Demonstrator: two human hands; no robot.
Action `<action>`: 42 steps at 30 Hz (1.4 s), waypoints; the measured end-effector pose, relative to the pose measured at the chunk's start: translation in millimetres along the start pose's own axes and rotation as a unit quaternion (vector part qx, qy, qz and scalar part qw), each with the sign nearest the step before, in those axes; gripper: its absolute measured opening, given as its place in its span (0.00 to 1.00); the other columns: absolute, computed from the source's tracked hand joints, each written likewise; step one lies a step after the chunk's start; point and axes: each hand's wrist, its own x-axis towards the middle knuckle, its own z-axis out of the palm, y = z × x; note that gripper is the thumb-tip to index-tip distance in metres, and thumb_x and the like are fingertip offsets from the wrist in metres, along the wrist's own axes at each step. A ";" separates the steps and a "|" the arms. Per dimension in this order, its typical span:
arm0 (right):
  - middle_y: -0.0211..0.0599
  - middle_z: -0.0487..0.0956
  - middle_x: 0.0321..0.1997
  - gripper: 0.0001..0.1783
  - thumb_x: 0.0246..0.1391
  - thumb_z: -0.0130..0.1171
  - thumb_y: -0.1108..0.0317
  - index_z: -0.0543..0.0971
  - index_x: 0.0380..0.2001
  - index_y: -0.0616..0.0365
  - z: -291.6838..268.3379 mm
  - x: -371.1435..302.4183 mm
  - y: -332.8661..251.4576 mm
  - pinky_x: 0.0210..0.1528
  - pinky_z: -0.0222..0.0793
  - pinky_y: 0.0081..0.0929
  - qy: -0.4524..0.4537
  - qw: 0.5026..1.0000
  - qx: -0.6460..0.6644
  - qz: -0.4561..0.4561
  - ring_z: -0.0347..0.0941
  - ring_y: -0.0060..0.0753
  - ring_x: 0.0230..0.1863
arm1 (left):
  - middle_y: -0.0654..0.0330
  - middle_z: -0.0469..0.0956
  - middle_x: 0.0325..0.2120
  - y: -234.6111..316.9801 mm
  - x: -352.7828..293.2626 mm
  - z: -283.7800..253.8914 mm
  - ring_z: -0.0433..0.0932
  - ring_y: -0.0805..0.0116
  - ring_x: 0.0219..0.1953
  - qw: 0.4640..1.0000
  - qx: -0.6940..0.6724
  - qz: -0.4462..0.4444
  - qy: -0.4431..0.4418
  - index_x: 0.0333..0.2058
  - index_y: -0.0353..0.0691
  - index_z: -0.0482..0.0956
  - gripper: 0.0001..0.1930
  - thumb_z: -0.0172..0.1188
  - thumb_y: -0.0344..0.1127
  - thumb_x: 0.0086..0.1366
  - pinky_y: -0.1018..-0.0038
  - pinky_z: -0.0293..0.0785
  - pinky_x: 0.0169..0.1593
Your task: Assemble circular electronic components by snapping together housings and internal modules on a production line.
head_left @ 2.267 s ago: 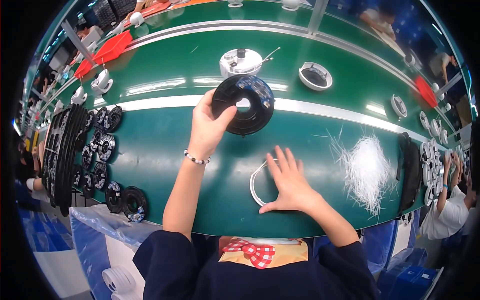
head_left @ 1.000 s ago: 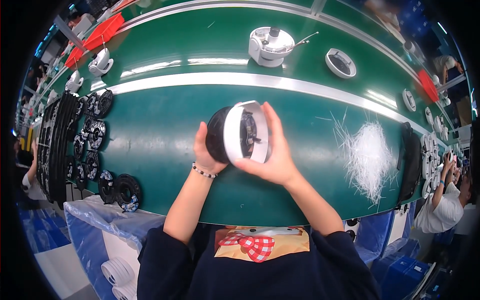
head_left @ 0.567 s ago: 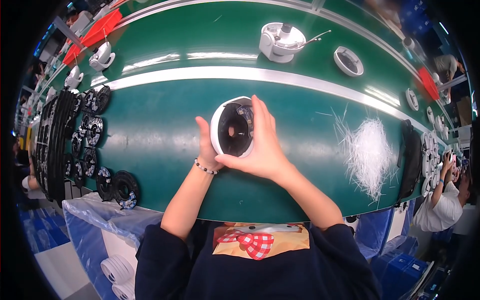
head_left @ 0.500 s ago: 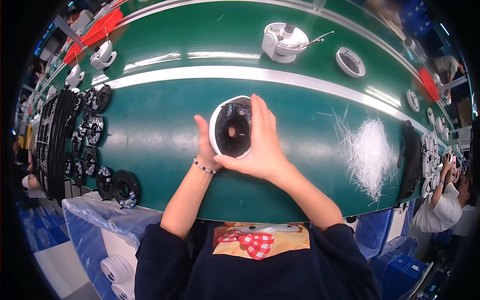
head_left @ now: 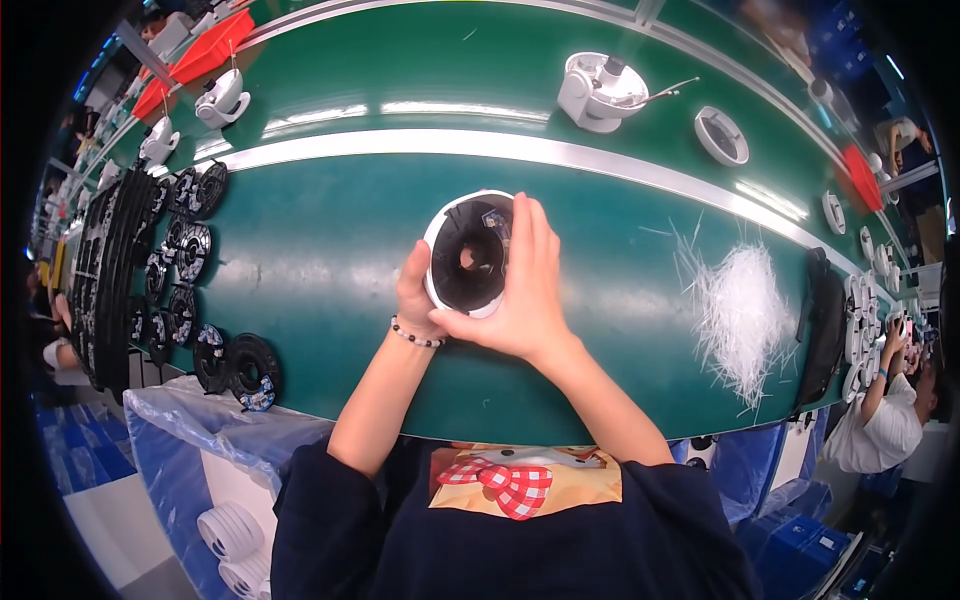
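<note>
With our left hand (head_left: 412,285) and right hand (head_left: 532,290), we grasp the round white plastic housing (head_left: 433,238); the black ring-shaped disc (head_left: 465,288) lies inside, its depth hard to judge.

Beneath the grip (head_left: 533,285) lies a green worktop (head_left: 330,270); ahead, a pale strip (head_left: 420,143) borders it, then a glossy surface (head_left: 400,70) bearing light streaks (head_left: 465,110). A metal post (head_left: 648,12) stands farther off, right of the grip.
</note>
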 end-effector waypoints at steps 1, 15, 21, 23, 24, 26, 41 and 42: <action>0.55 0.49 0.57 0.65 0.19 0.69 0.50 0.42 0.57 0.67 0.3 0.8 -2.9 0.55 0.49 0.45 -0.003 1.000 -0.004 0.009 0.49 0.56 0.54 | 0.53 0.65 0.47 0.6 1.0 2.6 0.66 0.62 0.49 1.000 0.000 -0.001 0.001 0.52 0.36 0.58 0.34 0.48 0.57 0.55 0.67 0.63 0.53; 0.58 0.50 0.57 0.63 0.21 0.66 0.47 0.45 0.57 0.67 17.0 -9.2 6.6 0.54 0.49 0.45 0.120 0.993 0.005 -0.021 0.49 0.59 0.55 | 0.53 0.60 0.52 -8.0 14.1 24.4 0.62 0.60 0.52 0.996 0.040 0.070 0.029 0.57 0.37 0.48 0.40 0.54 0.46 0.48 0.66 0.60 0.55; 0.37 0.69 0.35 0.27 0.55 0.41 0.49 0.67 0.39 0.67 -17.1 9.4 25.7 0.37 0.59 0.18 0.057 0.937 0.308 0.153 0.62 0.22 0.35 | 0.50 0.66 0.47 1.4 11.8 30.1 0.68 0.64 0.47 0.997 0.027 0.064 0.025 0.52 0.26 0.56 0.36 0.47 0.48 0.50 0.70 0.63 0.51; 0.25 0.66 0.19 0.30 0.59 0.33 0.48 0.70 0.20 0.64 -20.4 12.0 32.7 0.28 0.56 0.16 0.060 0.939 0.264 0.213 0.57 0.16 0.25 | 0.51 0.68 0.44 5.9 10.2 20.1 0.69 0.66 0.45 0.981 0.165 0.091 0.055 0.50 0.26 0.60 0.30 0.47 0.45 0.54 0.73 0.64 0.49; 0.25 0.66 0.19 0.30 0.59 0.33 0.48 0.70 0.20 0.64 -21.8 12.0 36.1 0.28 0.56 0.16 0.062 0.939 0.263 0.213 0.57 0.16 0.25 | 0.53 0.70 0.42 7.9 10.0 16.6 0.69 0.69 0.43 0.942 0.300 0.120 0.087 0.48 0.27 0.63 0.26 0.46 0.42 0.57 0.75 0.65 0.47; 0.31 0.61 0.12 0.29 0.58 0.35 0.50 0.64 0.17 0.65 -24.9 10.4 48.2 0.21 0.55 0.24 0.161 0.941 0.232 0.187 0.54 0.20 0.20 | 0.60 0.75 0.22 6.0 17.5 23.6 0.71 0.76 0.25 0.761 0.596 0.166 0.195 0.33 0.30 0.73 0.14 0.44 0.36 0.62 0.81 0.67 0.31; 0.31 0.67 0.15 0.25 0.58 0.36 0.58 0.69 0.17 0.67 -9.8 9.7 79.2 0.29 0.59 0.22 0.179 0.898 0.314 0.250 0.59 0.20 0.22 | 0.60 0.74 0.16 -8.8 16.7 27.2 0.70 0.80 0.18 0.706 0.646 0.223 0.184 0.31 0.30 0.72 0.10 0.50 0.33 0.58 0.82 0.66 0.23; 0.31 0.67 0.15 0.25 0.58 0.36 0.58 0.69 0.17 0.67 -15.5 8.3 82.2 0.29 0.59 0.22 0.180 0.899 0.312 0.250 0.59 0.20 0.22 | 0.57 0.75 0.20 -11.4 14.6 26.9 0.73 0.74 0.19 0.663 0.687 0.263 0.139 0.32 0.30 0.72 0.12 0.53 0.35 0.56 0.79 0.69 0.24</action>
